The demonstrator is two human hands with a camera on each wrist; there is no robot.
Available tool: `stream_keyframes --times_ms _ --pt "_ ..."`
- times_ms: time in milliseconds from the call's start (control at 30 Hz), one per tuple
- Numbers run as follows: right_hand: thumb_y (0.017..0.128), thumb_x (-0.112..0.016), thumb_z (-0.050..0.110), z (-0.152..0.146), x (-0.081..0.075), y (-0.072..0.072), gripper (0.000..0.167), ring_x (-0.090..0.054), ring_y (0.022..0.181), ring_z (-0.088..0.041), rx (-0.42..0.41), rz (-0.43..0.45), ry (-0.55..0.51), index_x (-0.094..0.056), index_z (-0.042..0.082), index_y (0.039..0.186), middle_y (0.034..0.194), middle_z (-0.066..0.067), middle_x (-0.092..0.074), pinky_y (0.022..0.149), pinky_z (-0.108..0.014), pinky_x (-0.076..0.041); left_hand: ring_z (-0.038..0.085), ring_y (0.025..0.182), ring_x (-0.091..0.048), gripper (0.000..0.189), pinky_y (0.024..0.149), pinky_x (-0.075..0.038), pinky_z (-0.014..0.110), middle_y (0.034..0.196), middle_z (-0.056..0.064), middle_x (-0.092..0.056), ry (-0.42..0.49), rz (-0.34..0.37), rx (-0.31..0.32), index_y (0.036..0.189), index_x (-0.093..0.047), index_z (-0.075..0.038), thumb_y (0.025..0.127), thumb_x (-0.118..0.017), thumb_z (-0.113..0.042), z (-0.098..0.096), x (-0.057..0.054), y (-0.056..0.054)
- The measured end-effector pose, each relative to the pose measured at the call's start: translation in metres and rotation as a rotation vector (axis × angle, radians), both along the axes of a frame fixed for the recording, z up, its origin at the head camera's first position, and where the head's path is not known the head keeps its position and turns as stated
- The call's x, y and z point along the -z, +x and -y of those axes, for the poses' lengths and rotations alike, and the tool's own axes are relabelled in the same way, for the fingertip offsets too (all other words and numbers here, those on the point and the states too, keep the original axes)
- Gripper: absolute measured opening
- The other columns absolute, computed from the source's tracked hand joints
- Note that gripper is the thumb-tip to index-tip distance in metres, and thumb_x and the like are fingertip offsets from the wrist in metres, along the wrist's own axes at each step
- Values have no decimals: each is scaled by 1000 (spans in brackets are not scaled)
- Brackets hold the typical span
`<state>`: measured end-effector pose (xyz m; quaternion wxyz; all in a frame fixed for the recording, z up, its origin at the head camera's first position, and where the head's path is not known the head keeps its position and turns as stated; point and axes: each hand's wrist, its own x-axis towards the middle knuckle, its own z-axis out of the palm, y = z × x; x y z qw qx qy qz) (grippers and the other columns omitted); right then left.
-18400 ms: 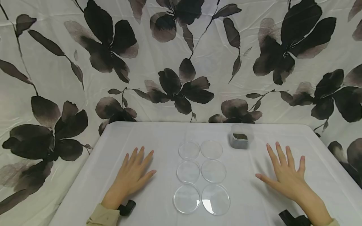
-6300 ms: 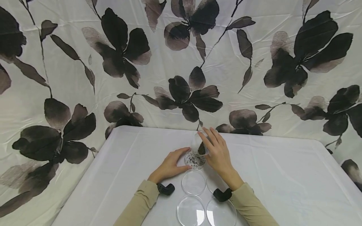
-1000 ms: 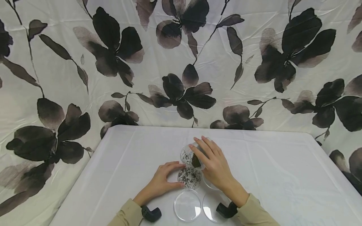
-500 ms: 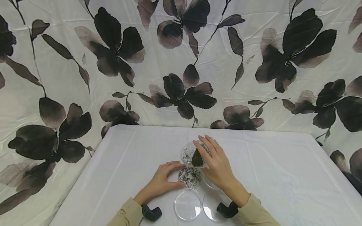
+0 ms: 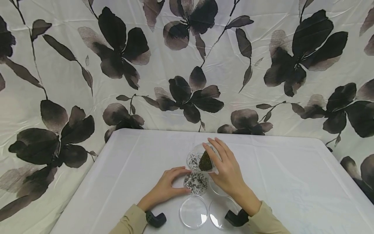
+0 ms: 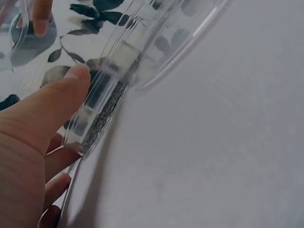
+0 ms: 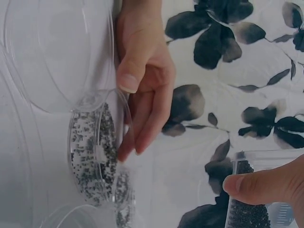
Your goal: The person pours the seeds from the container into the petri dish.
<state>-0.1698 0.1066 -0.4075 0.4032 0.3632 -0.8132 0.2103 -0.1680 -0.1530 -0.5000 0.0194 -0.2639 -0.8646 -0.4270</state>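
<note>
My left hand [image 5: 163, 188] holds the rim of a clear petri dish [image 5: 195, 183] between thumb and fingers, on its left side. Dark grains lie scattered over the dish's bottom, seen edge-on as a layer in the left wrist view [image 6: 105, 111]. My right hand [image 5: 230, 169] grips a small clear plastic container [image 5: 205, 161], tilted, with a heap of dark grains inside. It is just beyond the held dish and overlaps another grain-strewn petri dish [image 5: 192, 160]. In the right wrist view my thumb presses the container's wall [image 7: 244, 194].
Nearer me lie two petri dishes without grains, left [image 5: 193, 212] and right [image 5: 219, 213]. Another dish [image 5: 217, 187] sits partly under my right hand. The white table [image 5: 292, 182] ends at a floral cloth [image 5: 181, 58] behind.
Over the last second the container has tipped back and moved slightly right, showing more of its grains. Earlier it stood at the back right; both grain-strewn dishes held none. The left hand has stayed still lately.
</note>
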Motion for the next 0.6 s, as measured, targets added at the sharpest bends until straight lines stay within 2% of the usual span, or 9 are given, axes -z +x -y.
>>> stream_keyframes --times_ms 167,333,467,600 --pt "45 -91 -5 -4 -3 3 107 -42 135 -38 -7 -8 -5 -50 5 143 145 -17 -49 108 -48 -39 26 134 -47 67 111 -31 56 144 5 -54 15 1 64 137 -59 -20 78 -82 -45 5 0 -4" --pt "46 -90 -5 -9 -5 8 106 -41 136 -37 -2 9 6 -50 6 143 146 -16 -48 106 -49 -40 23 135 -47 67 112 -33 50 143 1 -55 2 66 107 139 -57 -16 81 -81 -42 14 -8 -6" --pt "44 -90 -6 -12 -7 14 107 -42 135 -38 -8 5 0 -50 5 143 146 -16 -48 107 -48 -39 25 137 -44 69 113 -31 50 145 2 -54 -32 123 105 140 -56 -16 82 -80 -43 22 -16 4" --pt "43 -92 -5 -12 -7 21 109 -43 134 -39 -35 -9 -9 -50 5 143 145 -17 -49 111 -44 -35 28 140 -40 72 114 -29 52 149 6 -49 -36 172 103 143 -53 -16 81 -80 -42 27 -19 21"
